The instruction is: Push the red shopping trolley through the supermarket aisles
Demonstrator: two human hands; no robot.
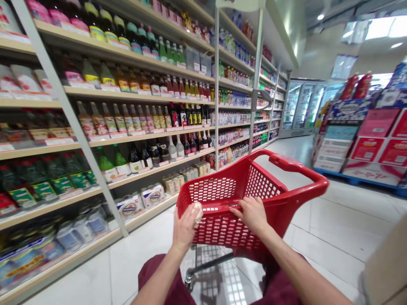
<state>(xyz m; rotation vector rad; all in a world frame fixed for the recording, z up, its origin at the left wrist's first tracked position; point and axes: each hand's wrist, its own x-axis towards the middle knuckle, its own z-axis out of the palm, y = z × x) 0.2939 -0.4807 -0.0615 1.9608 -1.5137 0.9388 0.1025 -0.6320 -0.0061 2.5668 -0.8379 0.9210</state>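
Note:
A red plastic shopping cart (pixel 219 226) with perforated sides stands right in front of me, its handle at the right. My left hand (pixel 184 226) is at the cart's left corner, closed on a crumpled whitish cloth (pixel 197 213) that rests against the rim. It could also be a wad of tissue; the folds are too small to tell. On the near rim, further right, my right hand (pixel 253 214) lies with its fingers curled over the edge, closed on the cart. Through the mesh, the basket's inside shows only red plastic and the floor.
Tall shelves (pixel 133 137) full of bottles, cans and packs run along the left. Stacked cartons (pixel 369 148) sit on a blue pallet (pixel 352 178) at the right. Glass-door fridges (pixel 303 106) stand at the far end. A blurred beige box-like shape (pixel 388 258) is close at lower right.

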